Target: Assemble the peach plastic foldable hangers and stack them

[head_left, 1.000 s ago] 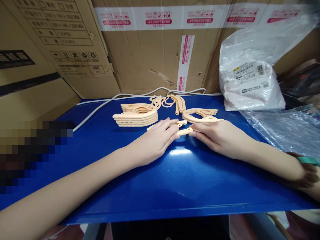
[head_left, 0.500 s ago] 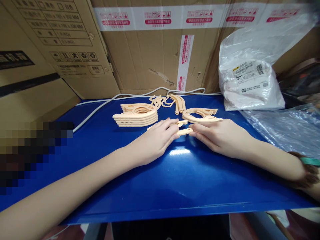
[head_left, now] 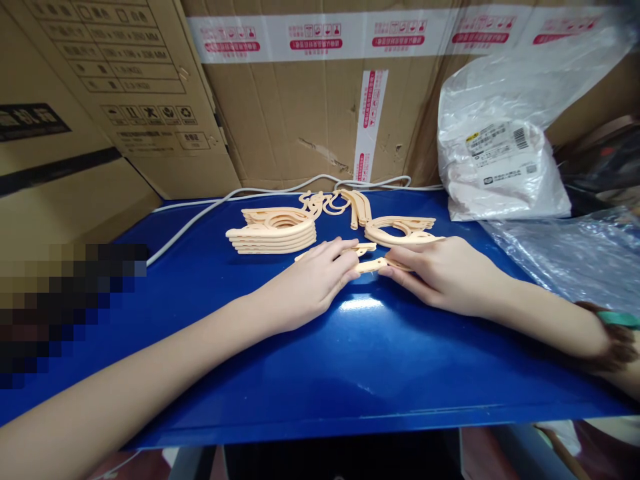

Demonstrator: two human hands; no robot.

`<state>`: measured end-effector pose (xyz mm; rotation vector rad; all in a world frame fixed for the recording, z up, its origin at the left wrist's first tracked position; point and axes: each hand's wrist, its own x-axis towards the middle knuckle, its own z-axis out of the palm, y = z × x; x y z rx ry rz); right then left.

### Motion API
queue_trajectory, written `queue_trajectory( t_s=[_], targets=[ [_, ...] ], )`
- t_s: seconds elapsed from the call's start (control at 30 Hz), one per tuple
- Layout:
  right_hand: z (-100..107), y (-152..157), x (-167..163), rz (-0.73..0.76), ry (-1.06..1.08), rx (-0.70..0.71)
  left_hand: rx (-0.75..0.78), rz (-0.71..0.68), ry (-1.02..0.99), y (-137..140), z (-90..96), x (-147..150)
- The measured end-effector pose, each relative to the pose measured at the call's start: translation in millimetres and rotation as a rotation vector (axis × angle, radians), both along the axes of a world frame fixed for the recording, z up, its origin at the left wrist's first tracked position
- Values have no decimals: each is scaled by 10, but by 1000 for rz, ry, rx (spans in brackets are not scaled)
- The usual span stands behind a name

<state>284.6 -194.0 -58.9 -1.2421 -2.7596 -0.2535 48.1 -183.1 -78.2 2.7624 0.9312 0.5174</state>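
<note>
Beige plastic hanger pieces lie over the blue table. My left hand (head_left: 325, 277) is closed around one hanger arm (head_left: 370, 266), whose end sticks out past the fingertips. Close beside it, my right hand (head_left: 443, 272) pinches a second hanger arm (head_left: 400, 265), mostly covered by the fingers. The two ends meet or overlap between my hands; the exact joint is too small to make out. Behind my left hand stands a stack of hanger arms (head_left: 273, 244), and behind my right hand another stack (head_left: 395, 235). Hanger hooks (head_left: 336, 203) lie farther back.
Curved beige strips (head_left: 361, 208) sit beside the hooks. A white cable (head_left: 200, 223) runs along the back of the blue table (head_left: 320, 373). Cardboard boxes (head_left: 300, 107) wall the back and left. A white plastic bag (head_left: 500, 167) and clear plastic wrap (head_left: 560, 260) are at right.
My right hand has shifted slightly, and more of the hanger arm in it shows between the fingers. My left hand has hardly moved.
</note>
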Motion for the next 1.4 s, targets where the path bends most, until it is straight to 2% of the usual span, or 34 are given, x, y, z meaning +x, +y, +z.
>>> queue_trajectory(
  t_s=[0.2,0.4,0.47,0.7,0.83,1.0,1.4],
  targets=[
    [11,24,-12,-35,73,-189,-3,10,14,-9,28,10],
    [9,35,-19,-35,117,-246,-1,10,3,-2,32,16],
    [-10,38,-12,-32,99,-224,7,6,2,1,23,13],
    [-74,29,13,10,-63,36,9,-7,1,-2,14,7],
    [-70,9,2,40,-87,118,-2,-9,-3,-6,17,12],
    [-75,12,3,66,-101,160,-6,-5,9,-7,13,13],
    [-105,16,16,46,-134,142,21,-5,28,8,7,10]
  ],
)
